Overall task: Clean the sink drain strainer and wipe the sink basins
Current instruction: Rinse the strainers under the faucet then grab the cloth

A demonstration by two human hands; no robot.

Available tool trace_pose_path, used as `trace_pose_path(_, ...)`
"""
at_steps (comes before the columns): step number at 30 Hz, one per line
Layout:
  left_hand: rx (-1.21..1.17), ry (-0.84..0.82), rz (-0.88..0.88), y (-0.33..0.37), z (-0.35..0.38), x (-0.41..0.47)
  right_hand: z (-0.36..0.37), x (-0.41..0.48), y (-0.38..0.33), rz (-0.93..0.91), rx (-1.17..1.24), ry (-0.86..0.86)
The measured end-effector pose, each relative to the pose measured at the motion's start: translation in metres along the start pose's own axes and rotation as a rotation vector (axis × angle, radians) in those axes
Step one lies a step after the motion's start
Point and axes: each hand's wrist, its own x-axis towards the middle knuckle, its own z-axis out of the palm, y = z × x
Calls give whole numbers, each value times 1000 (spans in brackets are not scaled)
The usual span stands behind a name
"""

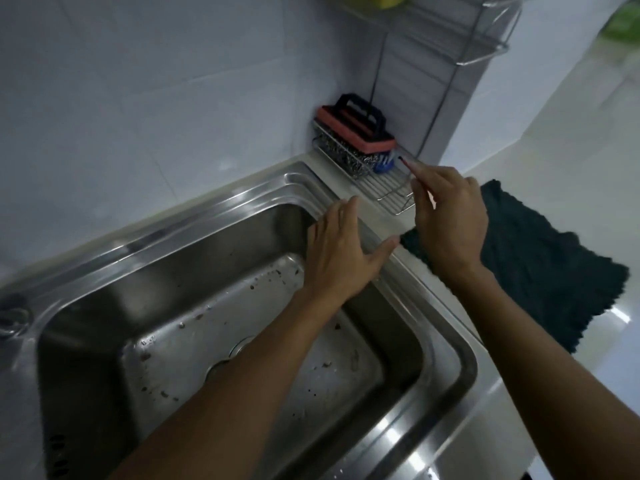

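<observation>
Fetching a tool seems the step: the sink basin lies soiled, its drain strainer below the empty, spread left hand. Further right, the right hand pinches a thin red-handled brush; next, carry it down to the strainer.

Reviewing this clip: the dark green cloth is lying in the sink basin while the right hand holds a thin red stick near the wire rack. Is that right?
Not quite. In the head view the dark green cloth lies on the counter to the right of the sink basin, not in it. The right hand does hold a thin red stick near the wire rack.
</observation>
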Motion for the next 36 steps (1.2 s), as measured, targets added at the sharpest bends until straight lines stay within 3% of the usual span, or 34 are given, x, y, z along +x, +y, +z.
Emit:
trace_pose_path(9, 30, 39, -61, -19, 19, 13, 54, 36, 32, -102, -66, -105)
trace_pose_path(14, 62, 52, -108, -26, 20, 14, 44, 48, 42, -193, -46, -250)
trace_pose_path(22, 123, 63, -155, -42, 3, -4, 17, 56, 46, -318, -242, -517)
trace_pose_path(25, 140, 65, -171, -49, -14, -19, 4, 50, 35, -329, -202, -469)
trace_pose_path(28, 121, 84, -219, -61, -49, -46, 2, 25, -4, -324, -71, -310)
trace_pose_path(31, 112, 184, -288, -82, -104, -94, 15, -22, -66, -267, 232, -338)
trace_pose_path(33, 175, 229, -344, -102, -148, -136, 27, -61, -117, -117, 519, -467)
trace_pose_path(36, 323, 257, -438, -136, -215, -200, 34, -121, -206, 336, 971, -842)
